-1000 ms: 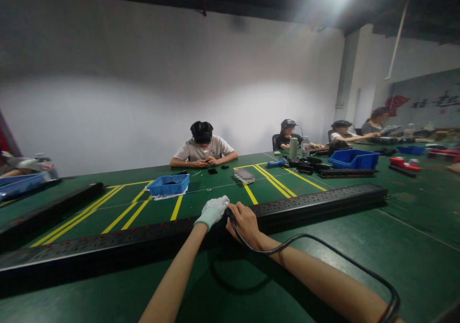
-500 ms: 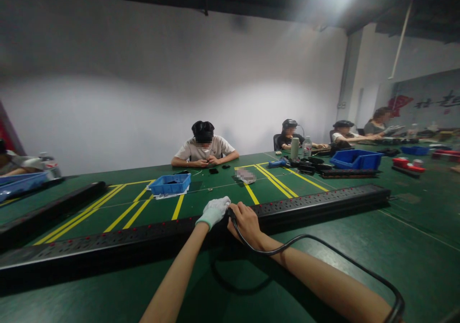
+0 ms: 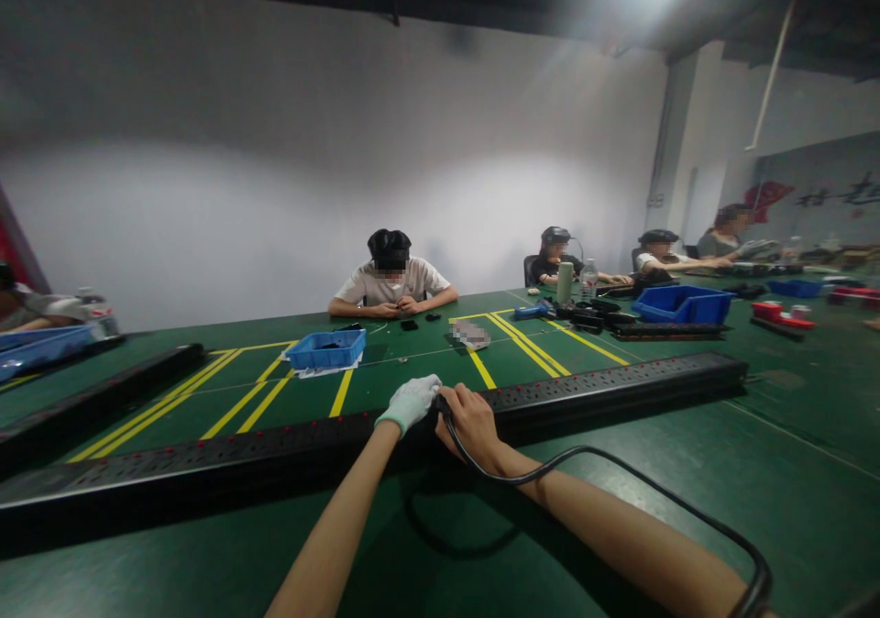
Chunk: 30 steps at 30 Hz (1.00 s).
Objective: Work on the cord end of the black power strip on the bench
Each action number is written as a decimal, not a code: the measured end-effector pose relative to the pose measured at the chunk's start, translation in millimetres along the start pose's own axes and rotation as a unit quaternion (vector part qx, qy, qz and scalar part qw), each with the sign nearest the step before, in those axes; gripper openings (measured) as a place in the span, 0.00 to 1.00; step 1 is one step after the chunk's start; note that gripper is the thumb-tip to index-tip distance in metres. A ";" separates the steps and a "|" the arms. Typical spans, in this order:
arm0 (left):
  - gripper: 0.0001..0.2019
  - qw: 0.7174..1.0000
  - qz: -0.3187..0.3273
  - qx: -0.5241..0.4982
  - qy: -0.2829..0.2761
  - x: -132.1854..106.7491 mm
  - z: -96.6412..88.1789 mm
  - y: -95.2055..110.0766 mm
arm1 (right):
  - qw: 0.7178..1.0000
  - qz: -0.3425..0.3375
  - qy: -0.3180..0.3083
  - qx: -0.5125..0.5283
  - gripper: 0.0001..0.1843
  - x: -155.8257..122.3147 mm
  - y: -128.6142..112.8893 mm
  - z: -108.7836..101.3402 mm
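A long black power strip (image 3: 605, 384) with many sockets and red switches lies across the green table (image 3: 770, 471) in front of me. My left hand (image 3: 411, 402), in a white glove, rests closed on the strip's top near its middle. Right beside it, my bare right hand (image 3: 471, 421) grips the plug end of a thick black cable (image 3: 619, 471) against the strip. The cable loops back over my right forearm toward the lower right corner. What the gloved fingers hold is hidden.
A blue tray (image 3: 325, 350) sits beyond the strip amid yellow floor-style lines. Another black strip (image 3: 103, 393) lies at left. Several seated people work at the far side, one straight ahead (image 3: 390, 281). A blue bin (image 3: 680, 304), bottles and black parts stand at right.
Hardly anything has changed: both hands stay together on the strip with the cable, and the view has shifted very slightly.
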<state>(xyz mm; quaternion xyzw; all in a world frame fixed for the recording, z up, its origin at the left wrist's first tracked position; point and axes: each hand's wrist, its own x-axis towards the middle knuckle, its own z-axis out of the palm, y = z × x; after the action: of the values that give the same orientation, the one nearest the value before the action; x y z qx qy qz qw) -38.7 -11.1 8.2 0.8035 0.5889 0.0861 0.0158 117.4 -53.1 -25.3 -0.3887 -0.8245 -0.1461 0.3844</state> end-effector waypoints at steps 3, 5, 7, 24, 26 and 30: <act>0.14 1.000 -0.004 -0.006 -0.003 1.6 1.7 -1.2 | 1.000 0.001 -0.002 0.002 0.19 0.2 -0.2 -0.4; 0.14 1.000 -0.007 -0.009 -0.006 2.2 2.4 -1.8 | 1.000 0.002 -0.007 0.003 0.18 0.2 -0.2 -0.8; 0.14 1.000 -0.010 -0.010 -0.008 2.4 2.8 -2.2 | 1.000 0.005 -0.009 0.005 0.18 0.3 0.0 -0.9; 0.14 0.998 -0.044 -0.033 -0.012 1.1 -0.7 1.0 | 1.000 0.006 -0.022 0.011 0.18 0.2 1.0 -0.9; 0.14 0.998 -0.045 -0.038 -0.013 2.1 -0.3 0.8 | 1.000 0.008 -0.021 0.008 0.19 0.0 1.0 -0.2; 0.14 0.998 -0.049 -0.046 -0.015 4.1 0.9 0.1 | 1.000 0.005 -0.023 0.010 0.19 -0.5 1.2 0.0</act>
<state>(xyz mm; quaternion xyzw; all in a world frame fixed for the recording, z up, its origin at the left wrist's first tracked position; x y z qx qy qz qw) -37.2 -7.2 7.8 0.7729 0.6230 0.1008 0.0658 118.5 -52.6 -25.7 -0.3923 -0.8325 -0.1273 0.3699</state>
